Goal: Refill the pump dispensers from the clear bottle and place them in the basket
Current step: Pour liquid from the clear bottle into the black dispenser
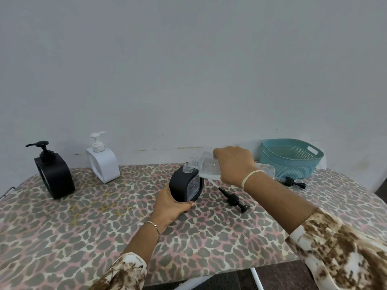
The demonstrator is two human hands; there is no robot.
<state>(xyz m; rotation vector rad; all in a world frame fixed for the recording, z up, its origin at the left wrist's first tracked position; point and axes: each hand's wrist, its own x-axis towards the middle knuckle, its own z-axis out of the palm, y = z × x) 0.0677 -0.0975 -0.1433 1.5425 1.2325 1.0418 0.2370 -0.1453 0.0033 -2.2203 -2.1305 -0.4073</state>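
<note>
Far left: black dispenser (53, 174), pump on, upright. Right of it: white dispenser (103, 164), pump on, upright. Both sit at the far edge of the table (83, 227), well apart from the basket.

Centre: open dispenser (184, 185), neck bare and tilted toward the bottle. Left hand (169, 206) grasps its lower body from the near side, thumb along the base, wrist low over the table.

Bottle (207, 164) is tipped nearly flat, its mouth just over the open neck. Right hand (234, 164) is clasped over it from above, forearm reaching in from near right; fingertips hidden.

Risks:
- The neck is narrow, so a small drift of either hand would likely spill liquid onto the cloth.
- Tipping steeper could surge and overfill.
- The loose pump (232, 198) lies just under the right wrist and could be knocked.

Far right: black part (293, 182) beside the teal basket (293, 168).
</note>
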